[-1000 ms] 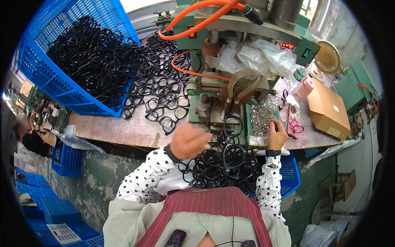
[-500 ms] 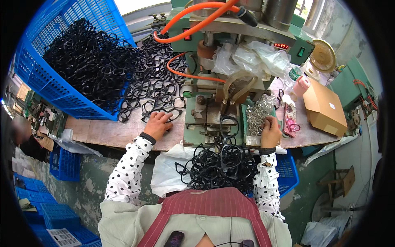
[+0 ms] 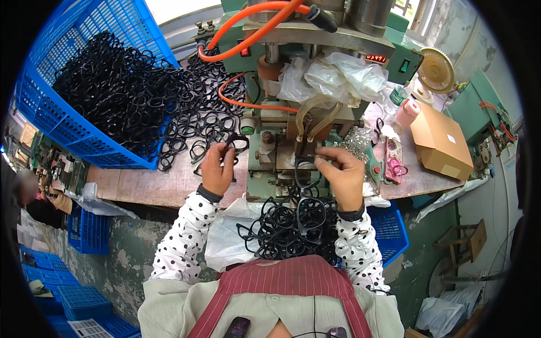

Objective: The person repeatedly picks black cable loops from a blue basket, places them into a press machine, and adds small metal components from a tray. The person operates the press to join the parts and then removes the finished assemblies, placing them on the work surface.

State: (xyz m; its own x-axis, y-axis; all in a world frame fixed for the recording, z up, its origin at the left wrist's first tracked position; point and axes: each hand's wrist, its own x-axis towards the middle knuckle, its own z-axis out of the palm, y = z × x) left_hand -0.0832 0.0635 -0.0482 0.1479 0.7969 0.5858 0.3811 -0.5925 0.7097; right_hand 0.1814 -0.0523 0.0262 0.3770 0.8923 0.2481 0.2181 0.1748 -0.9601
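My left hand (image 3: pixel 218 170) is raised over the left part of the table, thumb and fingers closed on a black eyeglass frame (image 3: pixel 239 138). My right hand (image 3: pixel 345 176) is at the green press (image 3: pixel 264 183), its thumb and forefinger brought near each other beside the tooling. Whatever small piece they may hold is too small to make out. Just left of those fingertips, another eyeglass frame (image 3: pixel 303 179) hangs at the press. Below it, a heap of black frames (image 3: pixel 273 228) lies on white plastic in front of me. Small shiny metal parts (image 3: pixel 356 143) sit right of the press, partly behind my right hand.
A large blue crate (image 3: pixel 59 127) full of black frames leans at the left, with more spilling onto the table (image 3: pixel 143 187). On the right are a cardboard box (image 3: pixel 442 143), a pink cup (image 3: pixel 408 112) and a small fan (image 3: pixel 435 70). Orange hoses (image 3: pixel 253 12) cross the press.
My left hand has lifted an eyeglass frame off the table pile. My right hand has moved left from the metal parts to the press tooling.
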